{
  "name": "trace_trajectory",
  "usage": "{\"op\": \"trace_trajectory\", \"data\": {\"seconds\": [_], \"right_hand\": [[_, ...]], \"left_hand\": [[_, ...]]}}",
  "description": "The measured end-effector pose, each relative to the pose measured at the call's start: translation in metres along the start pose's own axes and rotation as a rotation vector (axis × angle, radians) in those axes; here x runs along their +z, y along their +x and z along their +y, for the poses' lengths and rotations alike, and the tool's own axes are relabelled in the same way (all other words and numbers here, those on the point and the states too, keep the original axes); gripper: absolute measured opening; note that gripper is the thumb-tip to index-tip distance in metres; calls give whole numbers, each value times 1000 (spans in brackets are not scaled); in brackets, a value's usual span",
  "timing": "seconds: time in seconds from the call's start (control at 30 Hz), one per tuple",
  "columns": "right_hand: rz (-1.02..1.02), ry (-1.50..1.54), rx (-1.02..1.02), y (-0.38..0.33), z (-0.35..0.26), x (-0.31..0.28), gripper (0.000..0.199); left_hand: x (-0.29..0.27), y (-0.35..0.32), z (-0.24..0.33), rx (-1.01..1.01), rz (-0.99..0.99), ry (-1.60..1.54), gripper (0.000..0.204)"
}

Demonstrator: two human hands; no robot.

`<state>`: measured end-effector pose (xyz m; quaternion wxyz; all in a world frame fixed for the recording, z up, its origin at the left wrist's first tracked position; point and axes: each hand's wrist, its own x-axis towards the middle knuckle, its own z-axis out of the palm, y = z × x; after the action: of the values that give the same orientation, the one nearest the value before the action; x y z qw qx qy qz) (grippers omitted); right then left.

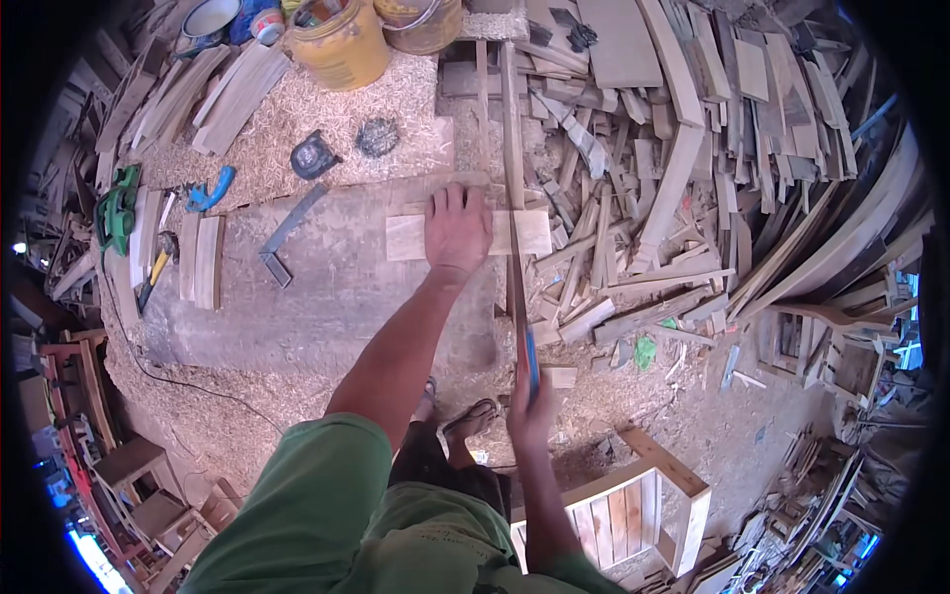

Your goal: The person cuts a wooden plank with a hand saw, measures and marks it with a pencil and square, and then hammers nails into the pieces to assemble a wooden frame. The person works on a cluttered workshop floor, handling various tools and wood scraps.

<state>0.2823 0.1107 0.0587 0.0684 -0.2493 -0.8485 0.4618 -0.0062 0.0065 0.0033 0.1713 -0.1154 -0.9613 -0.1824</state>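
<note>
A short pale wooden board lies across the right edge of the worn workbench, its right end jutting past the edge. My left hand grips it from above, pressing it down with the fingers bent over its far side. My right hand, slightly blurred, is closed around the blue handle of a handsaw. The narrow saw blade points away from me and crosses the board's overhanging part, just right of my left hand. How deep the blade sits in the wood cannot be made out.
On the bench lie a try square, a tape measure, a hammer and a green power tool. Yellow buckets stand at the back. Offcuts pile up on the right; a wooden frame stands near my right arm.
</note>
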Motion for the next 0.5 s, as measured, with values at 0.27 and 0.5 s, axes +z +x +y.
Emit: {"op": "trace_trajectory", "data": {"seconds": [0.27,0.5], "right_hand": [[-112,2,120,-57,5,-37,37],[-114,29,139,-13,3,-7,41]], "left_hand": [[0,-2,3,-1,-3,14,25],[2,0,0,4,7,14,24]]}}
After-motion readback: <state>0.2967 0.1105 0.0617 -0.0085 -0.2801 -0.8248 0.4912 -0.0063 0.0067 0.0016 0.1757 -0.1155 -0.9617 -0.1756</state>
